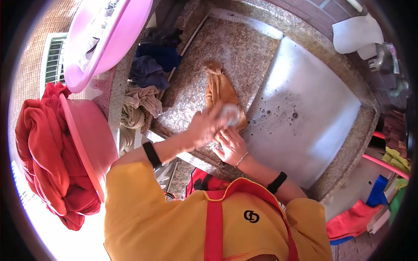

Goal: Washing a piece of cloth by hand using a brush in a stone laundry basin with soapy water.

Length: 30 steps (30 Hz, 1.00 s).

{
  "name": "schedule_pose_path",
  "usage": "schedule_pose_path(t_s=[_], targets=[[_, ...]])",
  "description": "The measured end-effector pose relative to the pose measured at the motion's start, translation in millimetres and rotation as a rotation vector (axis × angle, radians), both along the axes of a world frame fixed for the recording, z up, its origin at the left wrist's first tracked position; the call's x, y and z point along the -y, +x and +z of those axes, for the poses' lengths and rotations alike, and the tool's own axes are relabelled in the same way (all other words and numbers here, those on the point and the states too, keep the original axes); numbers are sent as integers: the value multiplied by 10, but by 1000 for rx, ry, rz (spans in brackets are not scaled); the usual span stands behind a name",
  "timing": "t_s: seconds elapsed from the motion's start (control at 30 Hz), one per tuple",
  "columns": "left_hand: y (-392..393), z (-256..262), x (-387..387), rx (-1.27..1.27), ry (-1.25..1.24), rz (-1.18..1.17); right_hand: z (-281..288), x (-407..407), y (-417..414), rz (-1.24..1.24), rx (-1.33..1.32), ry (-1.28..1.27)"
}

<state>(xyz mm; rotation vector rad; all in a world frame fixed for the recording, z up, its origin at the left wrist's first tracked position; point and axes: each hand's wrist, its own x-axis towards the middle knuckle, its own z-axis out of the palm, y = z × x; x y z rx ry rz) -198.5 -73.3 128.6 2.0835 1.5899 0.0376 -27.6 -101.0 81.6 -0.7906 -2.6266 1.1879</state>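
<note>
A wet brown cloth (220,86) lies lengthwise on the sloping stone washboard (243,42) of a laundry sink. Over its lower part is my left hand (204,125), blurred, with a small whitish round object (230,115) between its fingers and thumb; what the object is cannot be told. My right hand (232,145) holds the cloth's near end down against the stone, its fingertips just below the round object. Both wrists wear black bands. To the right of the washboard, cloudy water (303,98) with dark bubbles fills the basin.
Dark, blue and beige wet clothes (150,71) are heaped on the sink's left edge. Further left are a pink basin (120,42) with white clothes and another pink basin (93,130) with red fabric (49,140) over its rim. A white jug-like container (357,34) stands upper right. Coloured cloths (354,218) lie lower right.
</note>
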Motion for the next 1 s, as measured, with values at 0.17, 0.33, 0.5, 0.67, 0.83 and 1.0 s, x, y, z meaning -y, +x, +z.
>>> schedule_pose_path(t_s=[0.17, 0.33, 0.5, 0.67, 0.83, 1.0], targets=[[94, -368, -886, -273, 120, 77, 109, 42, -39, -49, -91, 57], [120, -298, -1187, -242, 20, 47, -24, 30, 27, -23, -10, 108], [-17, -189, 88, 246, -158, 134, 43, 15, -15, -23, -21, 23], [-590, -571, -1176, -304, 279, 330, 112, 5, -83, -34, -93, 111], [-135, -72, -876, -208, -74, 161, -15, -21, 2, -56, -17, 81], [-194, -171, -238, -159, -107, 125, 67, -1, -61, -47, -54, 30]])
